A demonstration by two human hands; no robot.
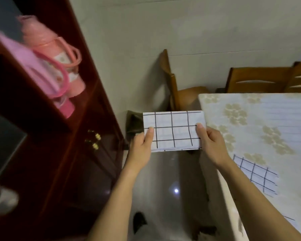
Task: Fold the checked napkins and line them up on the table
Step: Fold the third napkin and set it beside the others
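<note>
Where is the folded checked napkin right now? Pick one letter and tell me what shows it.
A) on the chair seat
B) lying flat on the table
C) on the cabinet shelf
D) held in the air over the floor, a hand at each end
D: the left hand and right hand each pinch an end of the folded checked napkin, which is over the floor, beside the table.

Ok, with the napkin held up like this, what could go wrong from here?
1. The folded napkin is pinched only at its side edges by left hand and right hand, above the floor, not the table: a slip could drop it.
2. The second napkin lies askew near the table edge beside the right forearm, which might nudge it.
</note>
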